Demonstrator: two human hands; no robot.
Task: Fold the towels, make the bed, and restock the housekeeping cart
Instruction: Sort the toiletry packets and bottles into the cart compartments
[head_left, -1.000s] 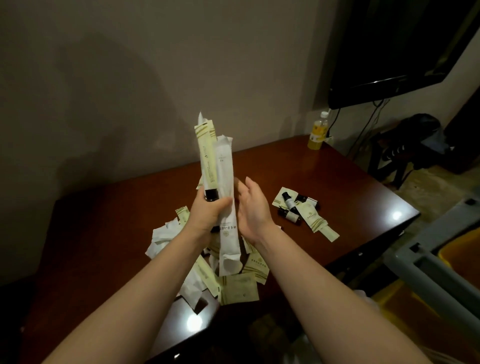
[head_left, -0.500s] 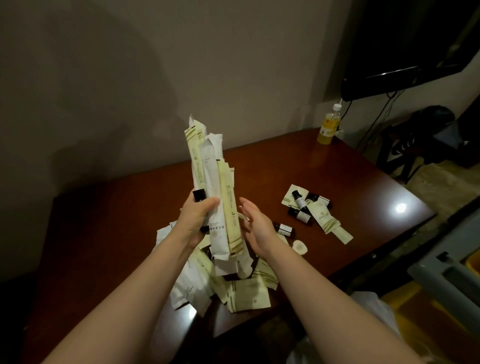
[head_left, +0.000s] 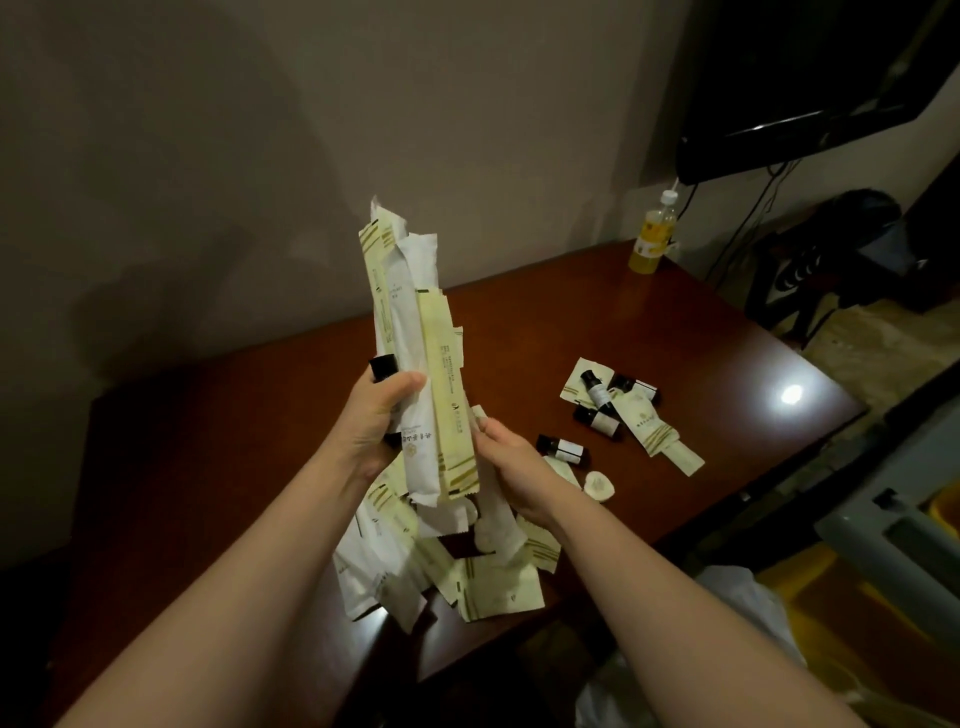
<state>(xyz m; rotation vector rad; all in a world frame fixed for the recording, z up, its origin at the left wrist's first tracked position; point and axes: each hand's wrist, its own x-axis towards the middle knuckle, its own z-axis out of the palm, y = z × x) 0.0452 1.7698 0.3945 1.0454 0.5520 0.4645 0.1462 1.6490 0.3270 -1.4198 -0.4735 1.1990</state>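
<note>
- left hand (head_left: 382, 415) grips a bundle (head_left: 415, 338) of long packets upright above the table (head_left: 260, 441), thumb curled across its front
- a black cap (head_left: 383, 366) pokes out above that thumb
- right hand (head_left: 511, 462) hangs loosely spread just beside the bundle's lower end; contact unclear
- a heap (head_left: 467, 587) of packets lies on the table below the hands
- small bottles (head_left: 597, 395) lie to its right

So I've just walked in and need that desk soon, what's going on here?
A person is sorting guest amenity packets at a wooden table. The left hand grips an upright bundle of long packets, and a dark cap shows just above its fingers. The right hand is open, close beside the bundle's lower end. A loose pile of packets lies on the table below the hands, and several small bottles lie to its right.
</note>
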